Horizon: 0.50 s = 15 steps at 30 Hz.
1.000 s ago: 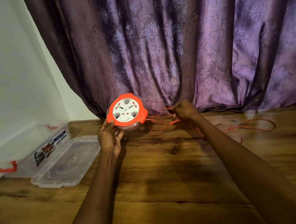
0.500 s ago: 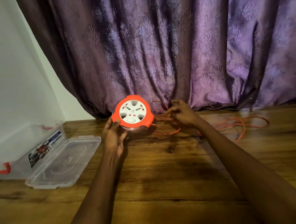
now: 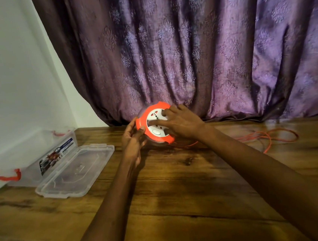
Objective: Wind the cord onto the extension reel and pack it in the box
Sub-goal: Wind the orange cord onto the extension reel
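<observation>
Winding step, in progress. My left hand [image 3: 134, 140] cups the left edge of the extension reel [image 3: 155, 125], thumb on its orange rim, holding it tilted up off the table [image 3: 180, 186] just in front of the purple curtain [image 3: 186, 48]. My right hand [image 3: 180, 124] lies spread across the reel's white socket face, fingers [image 3: 158, 122] pressed onto it; it grips nothing closed but bears on the face, in a posture that I judge suits turning the centre to draw cord in. The orange cord [image 3: 268, 138] leaves the underside of the reel, passes beneath my right forearm, and lies in loose loops on the table to the right, well apart from the reel; most of what shows is unwound, so the task is at an early stage. The clear box [image 3: 40, 152] stands open at the far left against the white wall, its red handle [image 3: 6, 175] toward me, with its lid [image 3: 75, 170] flat on the table just beside it. Next, I judge, the face must be rotated steadily while the left hand keeps the body fixed, and the loops fed in without snagging or knotting; only then can the reel go across to the box.
</observation>
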### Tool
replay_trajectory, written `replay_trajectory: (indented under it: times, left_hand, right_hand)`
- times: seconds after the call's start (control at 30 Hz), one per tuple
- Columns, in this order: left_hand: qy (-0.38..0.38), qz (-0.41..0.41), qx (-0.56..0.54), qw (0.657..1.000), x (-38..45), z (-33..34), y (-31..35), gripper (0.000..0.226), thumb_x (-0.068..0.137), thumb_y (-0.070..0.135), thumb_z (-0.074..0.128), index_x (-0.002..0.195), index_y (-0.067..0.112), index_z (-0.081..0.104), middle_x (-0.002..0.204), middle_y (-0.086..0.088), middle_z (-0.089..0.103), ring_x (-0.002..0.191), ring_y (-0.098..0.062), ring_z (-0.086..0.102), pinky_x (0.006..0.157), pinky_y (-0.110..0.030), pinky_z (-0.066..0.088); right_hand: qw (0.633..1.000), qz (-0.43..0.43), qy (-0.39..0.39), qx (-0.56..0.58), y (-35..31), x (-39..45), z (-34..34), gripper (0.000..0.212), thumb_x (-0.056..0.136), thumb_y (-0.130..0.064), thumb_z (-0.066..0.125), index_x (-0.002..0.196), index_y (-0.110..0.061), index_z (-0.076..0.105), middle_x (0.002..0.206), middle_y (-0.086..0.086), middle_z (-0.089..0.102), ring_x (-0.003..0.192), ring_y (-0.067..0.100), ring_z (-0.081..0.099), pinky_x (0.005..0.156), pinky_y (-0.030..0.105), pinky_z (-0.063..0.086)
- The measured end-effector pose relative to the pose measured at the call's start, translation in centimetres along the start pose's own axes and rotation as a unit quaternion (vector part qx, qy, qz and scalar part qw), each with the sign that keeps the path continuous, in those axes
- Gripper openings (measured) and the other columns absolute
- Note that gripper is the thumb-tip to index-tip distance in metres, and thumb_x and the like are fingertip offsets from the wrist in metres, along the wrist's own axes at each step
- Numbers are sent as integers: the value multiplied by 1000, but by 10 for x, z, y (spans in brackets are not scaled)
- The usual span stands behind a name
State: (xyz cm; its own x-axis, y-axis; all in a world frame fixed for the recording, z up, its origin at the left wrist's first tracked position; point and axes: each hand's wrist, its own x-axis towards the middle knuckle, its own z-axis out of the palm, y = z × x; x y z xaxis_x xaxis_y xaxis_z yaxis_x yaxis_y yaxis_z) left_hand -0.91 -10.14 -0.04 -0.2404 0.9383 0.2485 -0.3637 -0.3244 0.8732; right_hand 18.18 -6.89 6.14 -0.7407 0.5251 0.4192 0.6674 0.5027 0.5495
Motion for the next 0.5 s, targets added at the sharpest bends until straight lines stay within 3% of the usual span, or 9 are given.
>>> replay_trajectory:
  times: [0.1,0.23,0.37,0.4,0.5]
  left_hand:
    - [-7,6,8,1000,-2,4,0,47,96,4,60,141,15,52,106,7,72,82,-7,67,62,-22,54]
    - [13,28,-3,1000,-3,11,-4,42,96,6,62,138,10,53,117,-8,70,87,-21,67,58,-29,53]
    - [36,5,17,999,0,12,-12,38,96,14,65,129,-4,57,121,-27,67,98,-33,63,81,-47,56]
    - [38,9,26,999,2,11,-13,38,96,14,66,127,-6,58,117,-25,69,95,-31,65,82,-46,56]
    - [50,39,64,996,5,14,-15,34,94,12,67,121,-6,57,100,-10,70,78,-12,69,62,-26,58]
  right_hand:
    - [1000,6,-7,-18,-2,5,-3,58,90,-42,57,142,-50,34,122,11,59,109,32,52,88,43,37]
    - [999,49,0,-1,-4,8,-4,63,83,-41,65,140,-48,40,115,10,63,109,32,53,87,44,38]
    - [994,105,15,14,-11,6,5,62,82,-47,63,139,-47,41,116,9,65,112,31,53,89,43,37]
    - [991,128,27,25,-13,5,7,61,81,-49,63,138,-47,42,114,8,67,111,31,55,89,43,38]
    - [961,240,40,131,-16,4,7,65,75,-59,62,136,-49,43,111,6,71,110,30,60,93,42,41]
